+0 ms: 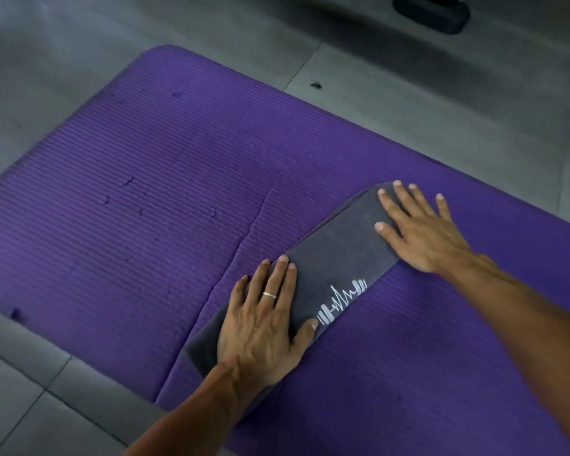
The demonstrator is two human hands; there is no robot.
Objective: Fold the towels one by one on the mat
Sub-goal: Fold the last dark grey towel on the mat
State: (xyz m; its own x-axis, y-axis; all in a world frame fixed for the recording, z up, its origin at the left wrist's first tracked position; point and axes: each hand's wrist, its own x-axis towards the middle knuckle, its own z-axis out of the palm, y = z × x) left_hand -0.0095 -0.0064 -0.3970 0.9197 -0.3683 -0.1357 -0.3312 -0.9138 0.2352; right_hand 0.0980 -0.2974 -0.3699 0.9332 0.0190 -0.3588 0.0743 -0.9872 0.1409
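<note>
A dark grey towel (334, 261) lies folded into a long narrow strip on the purple mat (129, 199), running from lower left to upper right. A white heartbeat-and-barbell logo sits along its right edge. My left hand (264, 327), wearing a ring, presses flat on the strip's near end with fingers straight. At the far end, my right hand (418, 228) rests flat with its fingers spread.
The mat lies on a grey tiled floor (408, 93). A dark object (431, 11) stands on the floor at the top right, beyond the mat. A small dark speck lies on the tile near the mat's far edge.
</note>
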